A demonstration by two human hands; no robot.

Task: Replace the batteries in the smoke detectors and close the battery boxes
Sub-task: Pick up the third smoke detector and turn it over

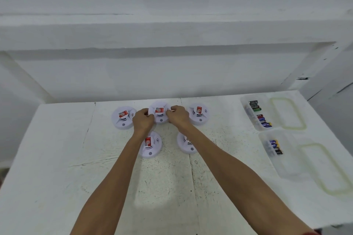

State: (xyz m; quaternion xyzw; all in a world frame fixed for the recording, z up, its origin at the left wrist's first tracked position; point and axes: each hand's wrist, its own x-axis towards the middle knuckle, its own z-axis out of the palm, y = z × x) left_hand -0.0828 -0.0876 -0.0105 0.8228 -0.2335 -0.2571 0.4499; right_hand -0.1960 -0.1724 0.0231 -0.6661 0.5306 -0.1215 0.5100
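Several round white smoke detectors with red labels lie on the white table. The middle detector of the back row [160, 111] is gripped from both sides: my left hand [143, 119] holds its left edge and my right hand [177, 115] holds its right edge. To either side lie the back left detector [123, 118] and the back right detector [198, 113]. Closer to me, the front left detector [150, 147] and the front right detector [185, 144] are partly hidden by my forearms.
Two clear plastic boxes stand at the right: the far box [248, 101] and the near box [286, 170], each holding several batteries [264, 120]. Their lids with yellowish seals [287, 114] lie beside them. A white wall rises behind the table [57, 158].
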